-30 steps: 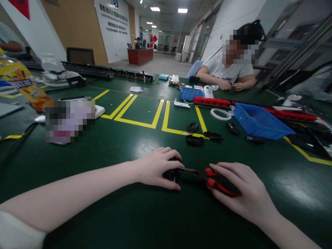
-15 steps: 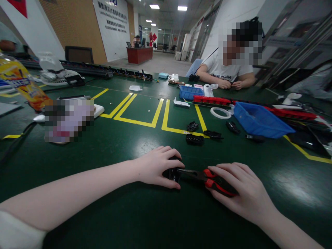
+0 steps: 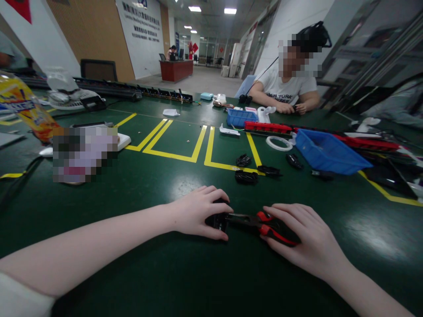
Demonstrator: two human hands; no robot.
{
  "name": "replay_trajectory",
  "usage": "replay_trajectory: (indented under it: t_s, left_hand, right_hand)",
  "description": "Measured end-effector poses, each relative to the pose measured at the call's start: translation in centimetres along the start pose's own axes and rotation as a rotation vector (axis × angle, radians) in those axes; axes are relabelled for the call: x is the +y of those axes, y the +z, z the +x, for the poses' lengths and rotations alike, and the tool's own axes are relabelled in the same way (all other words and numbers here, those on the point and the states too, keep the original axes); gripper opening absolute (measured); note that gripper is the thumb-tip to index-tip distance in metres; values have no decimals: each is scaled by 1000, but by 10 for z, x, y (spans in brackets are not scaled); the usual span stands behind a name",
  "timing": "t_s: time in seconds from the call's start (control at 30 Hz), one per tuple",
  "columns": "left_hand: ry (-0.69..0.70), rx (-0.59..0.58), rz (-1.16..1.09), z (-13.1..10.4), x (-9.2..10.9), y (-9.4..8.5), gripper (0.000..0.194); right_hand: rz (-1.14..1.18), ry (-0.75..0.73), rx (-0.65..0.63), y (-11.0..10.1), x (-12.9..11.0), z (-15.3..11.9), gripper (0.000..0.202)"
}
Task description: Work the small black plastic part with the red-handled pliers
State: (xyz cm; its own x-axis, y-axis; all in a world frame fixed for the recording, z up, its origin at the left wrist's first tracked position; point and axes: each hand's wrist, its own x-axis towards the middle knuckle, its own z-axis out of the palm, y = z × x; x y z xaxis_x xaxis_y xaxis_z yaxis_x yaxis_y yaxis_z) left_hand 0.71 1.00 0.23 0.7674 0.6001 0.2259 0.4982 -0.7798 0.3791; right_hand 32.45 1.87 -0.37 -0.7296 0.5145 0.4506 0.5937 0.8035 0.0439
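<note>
My left hand (image 3: 201,215) is closed around a small black plastic part (image 3: 218,221) on the green tabletop, fingers over its far side and thumb on the near side. Most of that part is hidden under the hand. In my right hand (image 3: 302,240) are long-nose pliers (image 3: 264,226) with red and black handles. Their jaws point left and reach the right side of the black part; whether they grip it I cannot tell. Several more black plastic parts (image 3: 246,177) lie on the table beyond my hands.
A blue bin (image 3: 330,152) and a roll of tape (image 3: 279,143) stand at the right, near a red strip (image 3: 269,127). Across the table sits a person (image 3: 284,90). At the left are a phone (image 3: 86,154) and an orange drink bottle (image 3: 28,108). Yellow tape (image 3: 170,155) marks the green table.
The whole view has shifted slightly, moving the scene a little to the left. The pliers' handles look slightly more spread. Both hands keep their holds.
</note>
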Motion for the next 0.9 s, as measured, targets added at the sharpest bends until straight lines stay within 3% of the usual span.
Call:
replay_trajectory:
  t_s: [0.9]
  left_hand:
    - [-4,-7,17,0,2,-2,56]
  right_hand:
    - [2,-43,27,-8,-10,9,38]
